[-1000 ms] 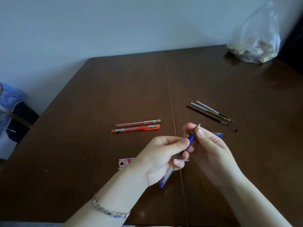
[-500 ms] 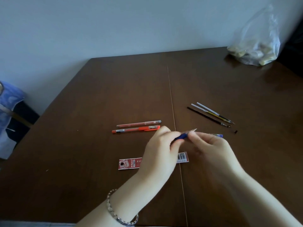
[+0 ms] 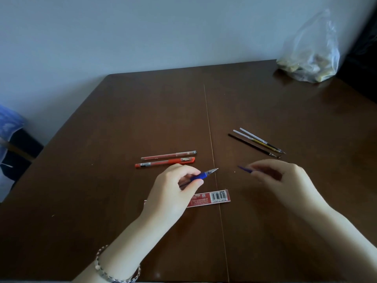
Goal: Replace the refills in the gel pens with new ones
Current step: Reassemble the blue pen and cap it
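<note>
Pen [image 3: 201, 176], blue with darker grip and metal cone tip, was pinched in left hand [image 3: 173, 193] over the glossy brown wood table [image 3: 122, 119]. Right hand [image 3: 283, 178] pinched a slim pointed blue piece [image 3: 244, 169], blurred. Two orange pens [image 3: 165, 161], thin refills [image 3: 257, 142] and a flat red packet [image 3: 212, 198] lay close by.

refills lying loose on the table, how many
3, side by side right of the table seam, beyond the right hand: far clear one, middle clear one, near black one. The red packet may hide more.
</note>
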### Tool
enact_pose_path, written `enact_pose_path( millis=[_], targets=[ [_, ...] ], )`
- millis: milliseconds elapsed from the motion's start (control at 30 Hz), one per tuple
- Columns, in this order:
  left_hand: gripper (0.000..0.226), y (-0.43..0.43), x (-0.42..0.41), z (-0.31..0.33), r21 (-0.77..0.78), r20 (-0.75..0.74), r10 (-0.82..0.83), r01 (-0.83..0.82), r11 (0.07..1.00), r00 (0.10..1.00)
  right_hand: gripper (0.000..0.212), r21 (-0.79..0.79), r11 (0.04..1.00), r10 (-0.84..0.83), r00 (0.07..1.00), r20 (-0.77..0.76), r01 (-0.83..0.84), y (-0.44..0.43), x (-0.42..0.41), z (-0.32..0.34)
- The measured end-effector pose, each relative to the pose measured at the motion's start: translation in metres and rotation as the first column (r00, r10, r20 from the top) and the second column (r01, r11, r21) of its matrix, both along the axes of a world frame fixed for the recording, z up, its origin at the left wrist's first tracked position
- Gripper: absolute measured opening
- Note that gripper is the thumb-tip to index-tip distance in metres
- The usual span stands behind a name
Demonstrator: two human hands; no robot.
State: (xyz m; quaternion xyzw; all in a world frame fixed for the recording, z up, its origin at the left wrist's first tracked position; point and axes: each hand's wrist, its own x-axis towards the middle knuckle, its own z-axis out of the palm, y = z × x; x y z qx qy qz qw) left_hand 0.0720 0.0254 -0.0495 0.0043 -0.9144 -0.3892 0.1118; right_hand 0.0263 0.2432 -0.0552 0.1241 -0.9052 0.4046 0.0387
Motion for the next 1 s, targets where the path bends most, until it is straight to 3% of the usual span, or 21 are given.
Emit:
enact_pose_path(
  millis=[133,433,567,700,833,933,1000],
  targets=[
    [0.019,0.004,0.004,0.003,0.0,-0.018,-0.062,0.062,0.998,0.998,0.023,0.036,0.989,0.149,0.982,-0.115,-0.146,-0.014,0.01,0.016],
    [0.021,0.009,0.015,0.011,-0.035,-0.094,-0.188,0.185,0.982,0.978,0.023,0.017,0.952,0.305,0.949,-0.076,-0.304,-0.029,0.018,0.019],
    [0.021,0.009,0.018,0.013,-0.04,-0.144,-0.182,0.178,0.983,0.973,0.024,-0.005,0.948,0.314,0.941,-0.128,-0.317,-0.026,0.021,0.019],
    [0.019,0.009,0.02,0.022,0.066,-0.014,-0.204,0.205,0.977,0.979,0.02,0.003,0.926,0.372,0.913,-0.165,-0.377,-0.023,0.023,0.027],
    [0.019,-0.002,0.012,0.027,-0.181,0.013,-0.24,0.238,0.954,0.971,0.025,-0.026,0.938,0.347,0.937,0.04,-0.347,-0.033,0.021,0.021],
    [0.019,-0.02,-0.004,0.014,-0.329,-0.065,-0.079,0.053,0.943,0.995,0.042,0.001,0.966,0.258,0.96,0.111,-0.259,-0.038,0.014,0.01],
    [0.021,-0.034,-0.014,0.002,-0.336,0.009,0.072,-0.065,0.94,0.997,0.042,0.014,0.975,0.218,0.969,0.118,-0.221,-0.035,0.009,0.003]
  ],
)
